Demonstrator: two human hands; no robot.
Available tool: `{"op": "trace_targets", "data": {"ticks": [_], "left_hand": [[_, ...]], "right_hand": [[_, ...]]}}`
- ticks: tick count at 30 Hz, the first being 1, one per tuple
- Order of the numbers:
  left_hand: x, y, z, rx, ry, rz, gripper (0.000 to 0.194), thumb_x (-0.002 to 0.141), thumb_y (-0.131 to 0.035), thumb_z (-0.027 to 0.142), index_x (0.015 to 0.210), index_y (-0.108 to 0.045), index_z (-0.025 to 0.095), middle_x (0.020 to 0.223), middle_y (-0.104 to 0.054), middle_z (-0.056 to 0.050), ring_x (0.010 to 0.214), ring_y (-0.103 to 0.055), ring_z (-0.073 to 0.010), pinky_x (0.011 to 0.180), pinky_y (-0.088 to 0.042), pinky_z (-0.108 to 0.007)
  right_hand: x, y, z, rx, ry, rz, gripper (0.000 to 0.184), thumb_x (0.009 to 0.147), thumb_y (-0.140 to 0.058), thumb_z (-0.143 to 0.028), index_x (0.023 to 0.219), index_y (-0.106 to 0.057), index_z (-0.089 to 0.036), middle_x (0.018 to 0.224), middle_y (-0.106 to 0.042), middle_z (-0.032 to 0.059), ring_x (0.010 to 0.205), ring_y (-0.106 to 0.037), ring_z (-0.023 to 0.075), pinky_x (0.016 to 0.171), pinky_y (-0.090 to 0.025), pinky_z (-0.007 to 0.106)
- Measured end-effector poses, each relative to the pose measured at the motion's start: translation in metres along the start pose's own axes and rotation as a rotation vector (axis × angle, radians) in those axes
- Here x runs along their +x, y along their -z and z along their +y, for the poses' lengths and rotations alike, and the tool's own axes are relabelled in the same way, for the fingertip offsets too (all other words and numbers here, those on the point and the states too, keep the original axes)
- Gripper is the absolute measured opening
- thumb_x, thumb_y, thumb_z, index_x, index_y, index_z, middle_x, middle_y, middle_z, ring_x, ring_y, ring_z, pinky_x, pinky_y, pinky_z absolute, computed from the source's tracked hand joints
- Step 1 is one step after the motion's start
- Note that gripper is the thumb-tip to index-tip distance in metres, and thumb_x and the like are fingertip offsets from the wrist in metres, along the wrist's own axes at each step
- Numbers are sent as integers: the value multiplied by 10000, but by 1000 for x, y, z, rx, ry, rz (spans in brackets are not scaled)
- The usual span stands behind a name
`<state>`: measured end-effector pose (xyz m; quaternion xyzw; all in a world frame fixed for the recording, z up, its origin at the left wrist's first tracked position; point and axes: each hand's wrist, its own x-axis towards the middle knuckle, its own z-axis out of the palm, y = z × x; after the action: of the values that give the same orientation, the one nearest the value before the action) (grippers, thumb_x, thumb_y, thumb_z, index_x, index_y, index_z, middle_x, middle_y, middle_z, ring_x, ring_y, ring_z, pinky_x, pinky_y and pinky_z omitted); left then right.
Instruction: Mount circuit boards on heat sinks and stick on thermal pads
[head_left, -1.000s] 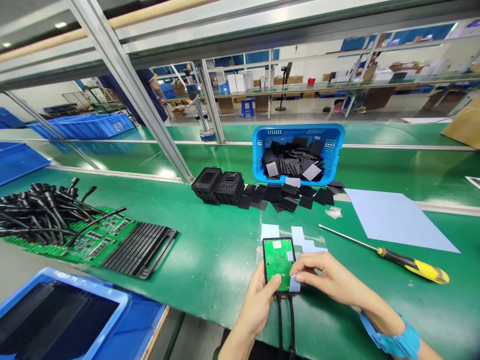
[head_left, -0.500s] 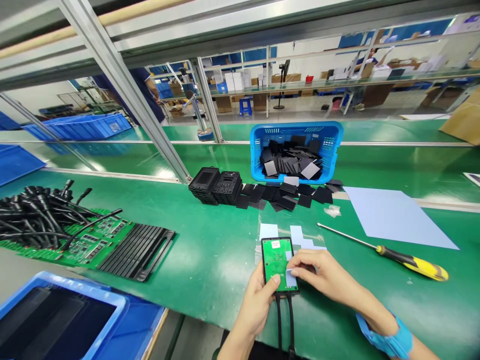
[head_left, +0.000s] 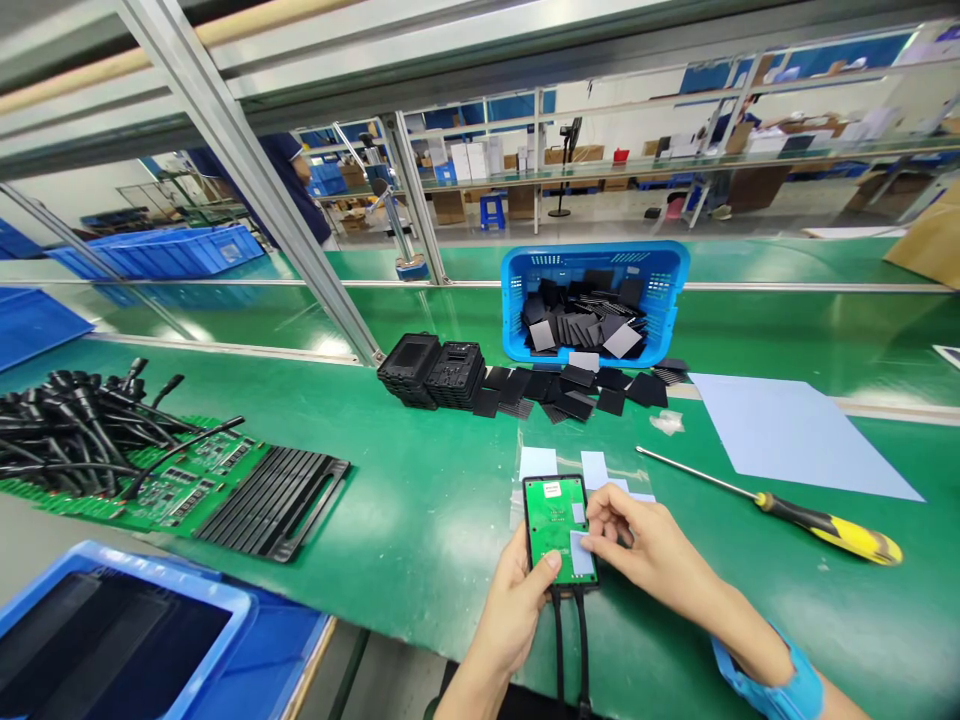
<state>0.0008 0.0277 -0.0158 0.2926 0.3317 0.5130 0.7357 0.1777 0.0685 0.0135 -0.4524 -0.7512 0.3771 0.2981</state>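
A green circuit board (head_left: 553,525) sits in a black housing with two black cables (head_left: 570,640) running toward me. My left hand (head_left: 517,600) grips the housing's lower left edge, thumb on the board. My right hand (head_left: 637,545) presses its fingertips on a pale blue pad (head_left: 579,555) lying on the board's right side. More pale blue pad pieces (head_left: 592,468) lie on the green table just beyond the board.
A yellow-handled screwdriver (head_left: 780,505) and a pale blue sheet (head_left: 795,435) lie to the right. A blue basket (head_left: 596,300) of black squares, black housings (head_left: 435,370), cabled boards (head_left: 112,440), a black tray (head_left: 277,500) and a blue bin (head_left: 127,630) surround the spot.
My right hand brought the pale blue pad from the board's lower right corner up onto the board and now presses it flat. The left hand kept its grip.
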Motion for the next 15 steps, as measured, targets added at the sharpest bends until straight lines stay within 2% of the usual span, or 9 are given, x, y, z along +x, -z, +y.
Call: {"op": "trace_targets", "data": {"ticks": [7,12,15], "left_hand": [[0,-1,1,9,-7,8,483,816,-707,292,1281,-593,226,1210,-680,-96,1182,-565,-294,1003,-426,-404],[0,1,-1,10,-27,7,458,834,-688,267,1280,-592,235,1222,-673,-86,1201,-550,-280,1013,-419,-395],[0,2,-2,19,-31,-1,459,843,-677,265,1291,-582,233,1230,-669,-86,1168,-572,-272,1014,-418,-398]], "right_hand": [[1,-3,5,1,-9,29,152,854,-621,-252,815,-474,-239,683,-549,-49,582,-523,118,530,-410,225],[1,-4,4,-10,21,43,63,856,-622,-248,900,-581,-231,671,-588,-38,572,-537,127,527,-415,227],[0,-4,2,-62,60,54,39,874,-599,-251,847,-618,-230,700,-614,-19,577,-537,134,537,-414,235]]}}
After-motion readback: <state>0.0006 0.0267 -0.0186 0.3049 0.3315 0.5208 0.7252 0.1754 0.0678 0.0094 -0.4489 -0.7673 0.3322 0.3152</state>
